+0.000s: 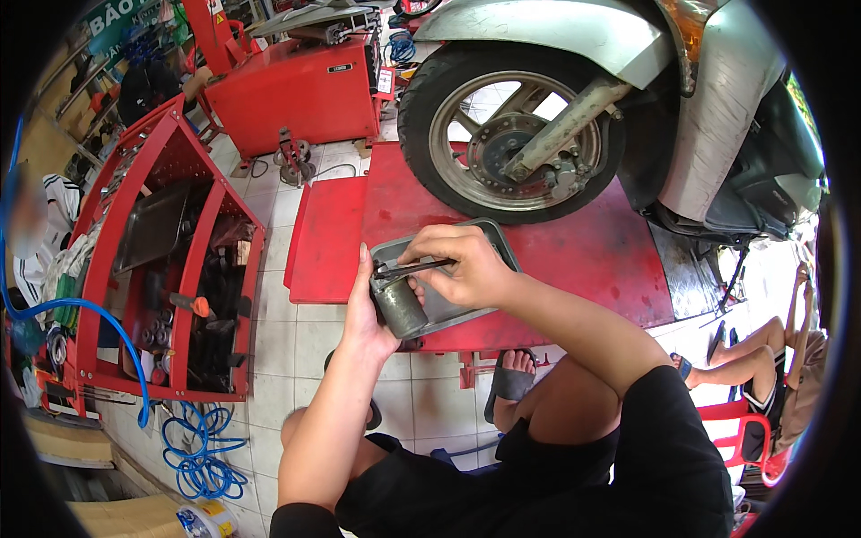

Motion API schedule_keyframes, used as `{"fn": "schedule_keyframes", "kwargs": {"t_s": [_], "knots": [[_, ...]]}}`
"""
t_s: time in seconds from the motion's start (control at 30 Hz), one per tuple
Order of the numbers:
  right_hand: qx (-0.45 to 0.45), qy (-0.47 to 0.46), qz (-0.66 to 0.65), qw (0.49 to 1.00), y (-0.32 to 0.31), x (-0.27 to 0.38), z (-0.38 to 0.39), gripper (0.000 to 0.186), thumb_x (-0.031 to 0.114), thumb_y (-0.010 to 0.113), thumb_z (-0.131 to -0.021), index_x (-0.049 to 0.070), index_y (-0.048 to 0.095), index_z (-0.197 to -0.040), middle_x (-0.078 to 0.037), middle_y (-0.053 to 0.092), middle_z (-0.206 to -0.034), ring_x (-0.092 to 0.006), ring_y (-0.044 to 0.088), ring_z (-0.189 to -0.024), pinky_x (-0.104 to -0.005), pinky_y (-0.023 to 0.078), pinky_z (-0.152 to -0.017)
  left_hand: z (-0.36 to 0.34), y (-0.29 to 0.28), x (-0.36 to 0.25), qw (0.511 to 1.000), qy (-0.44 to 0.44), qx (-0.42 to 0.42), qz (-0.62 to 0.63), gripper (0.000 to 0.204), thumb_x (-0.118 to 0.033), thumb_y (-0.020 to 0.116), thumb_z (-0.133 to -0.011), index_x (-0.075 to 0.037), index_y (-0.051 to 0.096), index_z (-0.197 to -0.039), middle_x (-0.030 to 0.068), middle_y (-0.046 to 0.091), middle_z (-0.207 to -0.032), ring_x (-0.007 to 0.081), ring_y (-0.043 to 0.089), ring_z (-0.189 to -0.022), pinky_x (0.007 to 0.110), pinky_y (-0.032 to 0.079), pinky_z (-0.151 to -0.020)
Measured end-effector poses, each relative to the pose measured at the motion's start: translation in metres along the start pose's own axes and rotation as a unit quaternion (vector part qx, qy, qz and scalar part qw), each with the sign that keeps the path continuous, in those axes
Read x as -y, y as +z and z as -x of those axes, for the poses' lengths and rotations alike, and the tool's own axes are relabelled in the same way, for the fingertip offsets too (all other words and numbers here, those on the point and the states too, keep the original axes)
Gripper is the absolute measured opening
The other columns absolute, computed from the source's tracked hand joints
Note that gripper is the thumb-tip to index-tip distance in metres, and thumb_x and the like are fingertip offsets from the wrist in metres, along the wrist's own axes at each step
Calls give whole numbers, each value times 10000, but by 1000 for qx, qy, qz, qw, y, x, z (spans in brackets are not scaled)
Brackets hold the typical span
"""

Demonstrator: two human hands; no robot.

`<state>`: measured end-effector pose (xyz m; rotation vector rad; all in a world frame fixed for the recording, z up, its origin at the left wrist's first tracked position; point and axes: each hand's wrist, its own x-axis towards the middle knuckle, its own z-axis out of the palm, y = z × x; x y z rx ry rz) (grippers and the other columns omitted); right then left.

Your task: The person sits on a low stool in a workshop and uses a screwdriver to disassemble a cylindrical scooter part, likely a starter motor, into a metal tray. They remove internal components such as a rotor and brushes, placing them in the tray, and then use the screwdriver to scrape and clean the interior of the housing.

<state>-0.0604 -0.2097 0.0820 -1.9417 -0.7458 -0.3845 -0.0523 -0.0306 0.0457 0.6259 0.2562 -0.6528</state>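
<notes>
My left hand [366, 309] is wrapped round a worn grey metal cylinder [401, 309], shaped like a small can, and holds it tilted over a grey metal tray [504, 244]. A slim dark stick-like tool [421, 267] is pinched in my right hand [462, 260]. Its tip lies at the top of the cylinder; the kind of tool is too small to make out. Beneath both hands, the tray rests on the red lift platform [574, 291], and my hands hide part of it.
Beyond the tray stands a scooter's front wheel [511, 134] on the platform. To the left is a red tool rack [161, 269], with a coiled blue hose [202, 453] on the tiles. A red machine [296, 99] stands behind. A seated person [762, 359] is at right.
</notes>
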Motion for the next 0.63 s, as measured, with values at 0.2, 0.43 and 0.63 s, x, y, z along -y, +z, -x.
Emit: {"fn": "schedule_keyframes", "kwargs": {"t_s": [0.2, 0.43, 0.63], "knots": [[12, 0, 18, 1000, 0, 0, -1, 264, -130, 664, -688, -39, 709, -931, -143, 696, -909, -290, 702, -834, -351, 566, -729, -3, -7, 1, 1000, -6, 10, -2, 662, -693, 551, -910, -40, 608, -996, 102, 637, -755, 239, 657, -676, 354, 576, -616], [8, -10, -16, 1000, 4, -6, 0, 222, -73, 749, -709, -41, 710, -925, -129, 700, -981, -273, 701, -885, -345, 560, -764, -6, -10, 3, 1000, -3, 16, 0, 663, -694, 561, -903, -42, 597, -1017, 104, 642, -788, 241, 661, -684, 352, 576, -625], [43, 79, -54, 994, -1, -6, 0, 202, -17, 760, -780, -14, 732, -980, -133, 691, -1051, -248, 687, -980, -358, 556, -829, -7, -15, 5, 1000, 0, 22, -21, 643, -668, 477, -959, -56, 610, -1107, 102, 648, -833, 259, 656, -754, 383, 574, -701]]}}
